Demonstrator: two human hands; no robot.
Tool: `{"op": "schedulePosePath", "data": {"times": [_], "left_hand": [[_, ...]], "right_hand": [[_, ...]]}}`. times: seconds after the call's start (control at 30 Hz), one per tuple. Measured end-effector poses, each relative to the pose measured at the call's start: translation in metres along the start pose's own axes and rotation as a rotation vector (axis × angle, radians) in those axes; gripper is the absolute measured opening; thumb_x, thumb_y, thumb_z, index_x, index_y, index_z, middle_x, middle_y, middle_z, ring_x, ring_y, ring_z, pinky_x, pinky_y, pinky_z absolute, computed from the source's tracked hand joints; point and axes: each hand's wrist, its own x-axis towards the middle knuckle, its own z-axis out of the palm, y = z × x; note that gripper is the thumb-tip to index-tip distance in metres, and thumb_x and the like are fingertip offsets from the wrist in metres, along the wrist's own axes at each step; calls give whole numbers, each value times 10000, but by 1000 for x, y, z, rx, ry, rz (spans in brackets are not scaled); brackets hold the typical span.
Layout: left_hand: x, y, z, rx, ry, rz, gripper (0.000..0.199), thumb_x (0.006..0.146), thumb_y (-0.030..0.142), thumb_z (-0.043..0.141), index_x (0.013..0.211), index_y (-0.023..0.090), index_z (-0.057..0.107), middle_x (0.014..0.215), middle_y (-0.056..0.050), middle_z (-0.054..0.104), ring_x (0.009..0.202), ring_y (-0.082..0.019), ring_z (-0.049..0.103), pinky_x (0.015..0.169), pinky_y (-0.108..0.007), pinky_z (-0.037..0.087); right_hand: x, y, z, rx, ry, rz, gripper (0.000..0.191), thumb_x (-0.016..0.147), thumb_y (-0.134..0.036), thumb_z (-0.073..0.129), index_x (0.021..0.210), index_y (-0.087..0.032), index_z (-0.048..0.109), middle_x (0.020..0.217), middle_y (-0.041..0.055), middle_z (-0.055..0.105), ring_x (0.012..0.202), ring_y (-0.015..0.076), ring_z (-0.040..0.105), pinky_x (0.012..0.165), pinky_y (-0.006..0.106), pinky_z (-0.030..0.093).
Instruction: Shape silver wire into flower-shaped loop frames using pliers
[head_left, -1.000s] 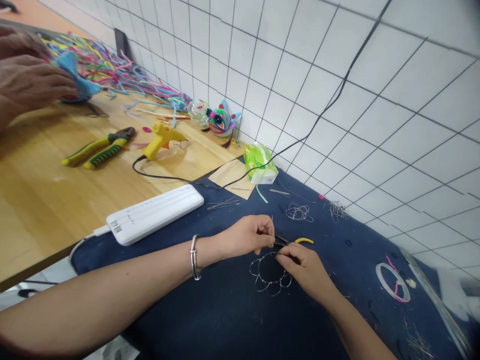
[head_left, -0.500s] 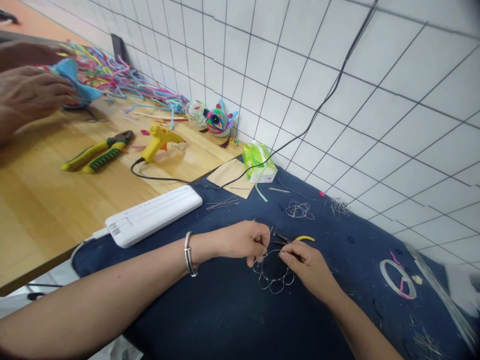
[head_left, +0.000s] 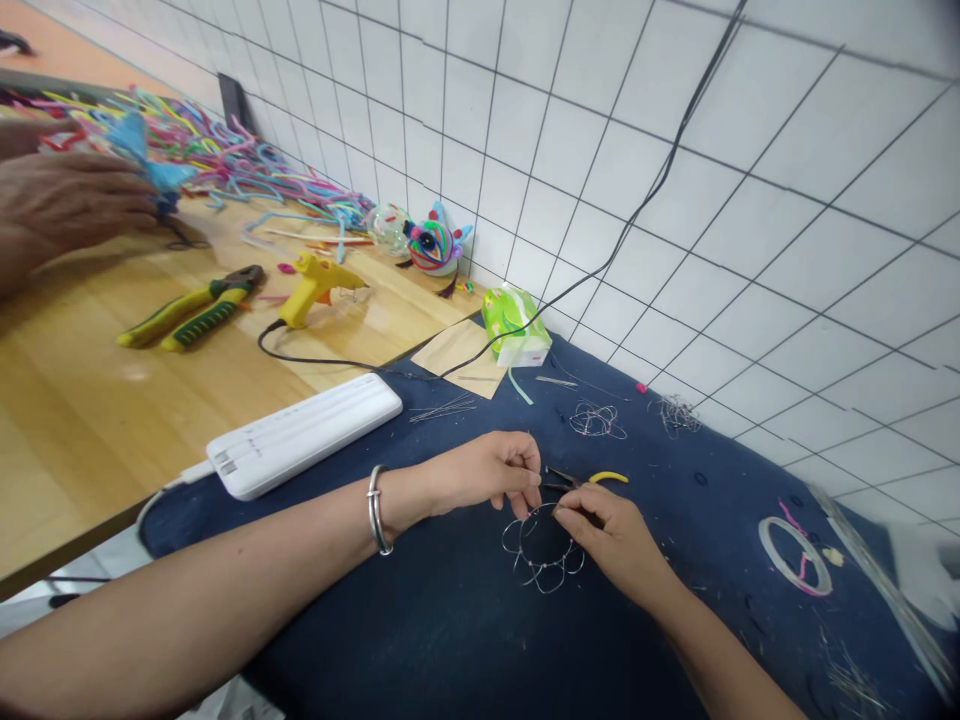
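Note:
A silver wire flower (head_left: 543, 566), a ring with looped petals and small pinkish beads, hangs between my hands over the dark blue cloth (head_left: 420, 620). My right hand (head_left: 616, 532) pinches its upper right edge between thumb and forefinger. At the upper left edge, my left hand (head_left: 491, 472) has its fingers curled in a pinch at the wire; the exact grip is too small to make out. Pliers (head_left: 609, 477) with a yellow handle lie just behind my right hand, which partly hides them.
A co-worker's hand (head_left: 71, 205) handles something blue at the left. The wooden table carries green-yellow pliers (head_left: 196, 308), a yellow glue gun (head_left: 311, 290) and fuzzy stems (head_left: 225, 165). Nearby are a white power bank (head_left: 304, 437), tissue pack (head_left: 516, 325), wire tangle (head_left: 596, 420) and tape ring (head_left: 795, 556).
My left hand has lifted slightly and its fingers have loosened a little. The wire flower has shifted slightly left and down. At the left, the co-worker's hands and blue piece have moved.

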Motion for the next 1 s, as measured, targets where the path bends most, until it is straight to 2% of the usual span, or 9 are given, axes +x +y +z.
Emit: {"op": "schedulePosePath", "data": {"times": [0.33, 0.73, 1.0], "left_hand": [[2, -1, 2, -76, 28, 13, 98, 785, 229, 506, 825, 148, 467, 825, -54, 659, 675, -131, 638, 514, -195, 382], [3, -6, 5, -191, 21, 13, 98, 805, 241, 508, 834, 159, 463, 852, -57, 650, 710, -147, 636, 552, -218, 392], [4, -5, 6, -185, 37, 24, 113, 779, 245, 556, 800, 149, 500, 829, -42, 649, 692, -105, 584, 570, -204, 375]], "right_hand": [[-1, 0, 4, -18, 4, 2, 148, 823, -259, 500, 745, -213, 618, 691, -16, 547, 673, 125, 525, 604, 236, 392], [-1, 6, 10, -119, 50, -88, 100, 805, -186, 535, 754, -221, 614, 720, -22, 575, 729, 126, 520, 686, 250, 389], [-3, 9, 15, -164, 83, -94, 118, 818, -208, 526, 752, -227, 622, 716, -12, 578, 732, 141, 511, 692, 271, 389]]}}
